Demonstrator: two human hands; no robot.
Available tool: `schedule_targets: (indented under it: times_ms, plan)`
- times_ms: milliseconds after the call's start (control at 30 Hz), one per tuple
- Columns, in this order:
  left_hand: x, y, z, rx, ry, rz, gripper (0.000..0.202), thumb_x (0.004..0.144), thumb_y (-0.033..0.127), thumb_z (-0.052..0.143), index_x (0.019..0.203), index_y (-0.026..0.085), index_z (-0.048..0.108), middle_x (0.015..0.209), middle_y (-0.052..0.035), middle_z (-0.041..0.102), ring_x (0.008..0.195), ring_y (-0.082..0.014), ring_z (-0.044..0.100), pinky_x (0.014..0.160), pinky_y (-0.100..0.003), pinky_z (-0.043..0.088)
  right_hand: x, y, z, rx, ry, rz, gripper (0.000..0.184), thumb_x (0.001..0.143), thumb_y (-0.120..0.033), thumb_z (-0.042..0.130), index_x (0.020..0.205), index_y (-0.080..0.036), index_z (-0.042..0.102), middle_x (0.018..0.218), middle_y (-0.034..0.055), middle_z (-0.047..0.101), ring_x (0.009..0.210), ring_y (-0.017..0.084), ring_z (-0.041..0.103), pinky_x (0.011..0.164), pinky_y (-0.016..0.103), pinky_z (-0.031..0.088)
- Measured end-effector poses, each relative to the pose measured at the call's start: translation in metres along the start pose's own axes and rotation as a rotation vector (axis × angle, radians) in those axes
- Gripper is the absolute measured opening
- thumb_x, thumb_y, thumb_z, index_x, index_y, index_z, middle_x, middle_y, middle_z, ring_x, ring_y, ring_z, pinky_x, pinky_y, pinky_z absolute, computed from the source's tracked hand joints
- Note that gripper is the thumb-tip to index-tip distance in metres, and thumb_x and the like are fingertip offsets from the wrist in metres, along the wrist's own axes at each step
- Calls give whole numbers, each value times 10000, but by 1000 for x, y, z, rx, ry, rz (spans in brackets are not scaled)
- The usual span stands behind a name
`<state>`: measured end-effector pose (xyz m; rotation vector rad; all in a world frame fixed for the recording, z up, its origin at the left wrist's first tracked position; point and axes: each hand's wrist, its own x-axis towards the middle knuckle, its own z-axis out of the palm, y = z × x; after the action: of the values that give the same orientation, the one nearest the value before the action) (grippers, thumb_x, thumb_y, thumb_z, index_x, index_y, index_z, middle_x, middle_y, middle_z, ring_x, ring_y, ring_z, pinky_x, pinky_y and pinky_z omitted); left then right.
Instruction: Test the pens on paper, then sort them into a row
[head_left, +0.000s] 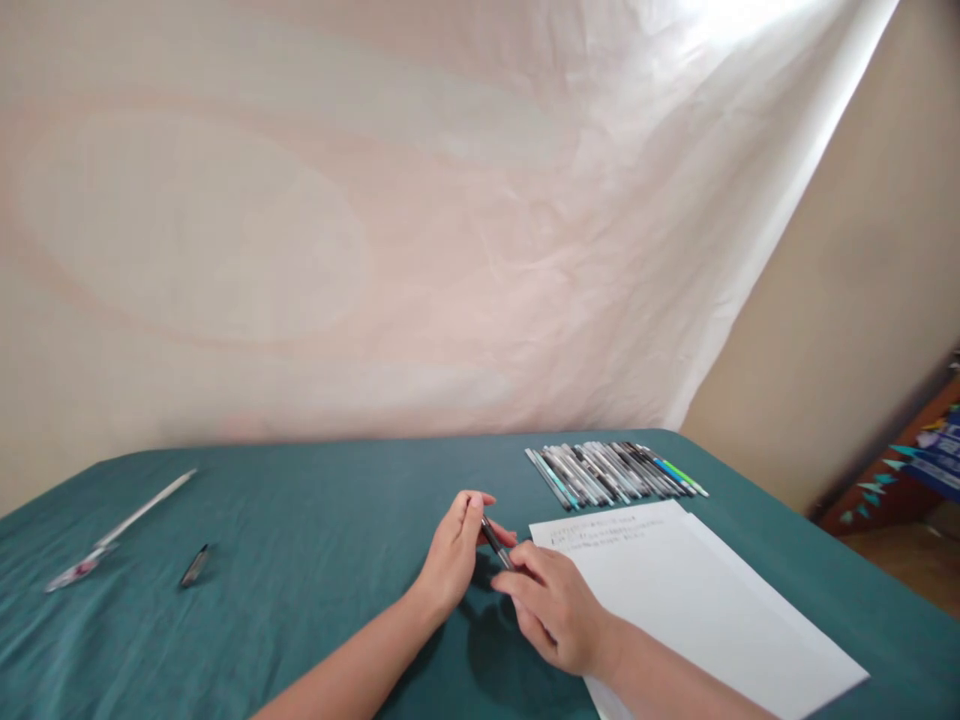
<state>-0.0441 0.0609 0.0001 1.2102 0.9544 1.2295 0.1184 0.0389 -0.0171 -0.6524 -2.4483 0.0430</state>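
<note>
A dark pen (496, 545) slants between my two hands above the table. My left hand (456, 548) is closed around its far end, which the thumb and fingers partly hide. Lower down, the thumb and fingers of my right hand (559, 608) pinch the near end. Under and beside my right hand lie white paper sheets (697, 600), slightly offset from each other, with several faint handwritten lines near the top edge.
Past the paper, many pens (607, 473) lie side by side in a row on the green tablecloth (337, 520). At the left are a small dark pen-like piece (194, 566) and a long white stick with a clear wrapper (142, 512). A pale cloth (420, 250) hangs behind.
</note>
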Motion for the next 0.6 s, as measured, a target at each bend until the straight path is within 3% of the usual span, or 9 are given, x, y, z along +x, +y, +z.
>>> schedule_targets:
  times_ms: [400,600]
  plan:
    - [-2,-1,0,97,6,33,354,823,502,327,900,204,501,658,-17,648,658,-185,621,662,-307,464,1,0,1,-2,-7,-6,251,787,-183,366,974,-178,535,825,57,441,749,174,463,640,290,400]
    - [1,-8,-6,103,6,13,421,823,508,328,1023,182,504,654,-23,644,625,-177,610,649,-303,461,6,-6,-2,-8,-62,52,228,792,-174,350,926,-170,534,815,55,444,693,159,460,608,281,387]
